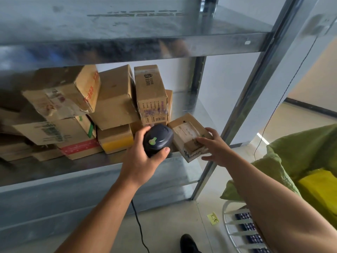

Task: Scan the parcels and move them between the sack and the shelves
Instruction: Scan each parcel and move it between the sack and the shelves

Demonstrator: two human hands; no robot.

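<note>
My left hand (144, 157) grips a dark handheld scanner (157, 138) with a green button, its cable trailing down to the floor. Just right of it a small flat cardboard parcel (187, 132) lies at the front right edge of the metal shelf (102, 163). My right hand (217, 147) rests on that parcel's near right corner with fingers stretched out. Several cardboard boxes (116, 99) are stacked on the same shelf to the left. The green sack (299, 152) stands open at the right, with a yellow parcel (321, 189) inside.
An upper shelf board (127, 42) hangs just above the boxes. The shelf's upright post (242, 110) stands between parcel and sack. A white wire basket (238, 232) sits on the floor below the sack, beside a yellow sticky note (213, 218). A black shoe (187, 242) shows below.
</note>
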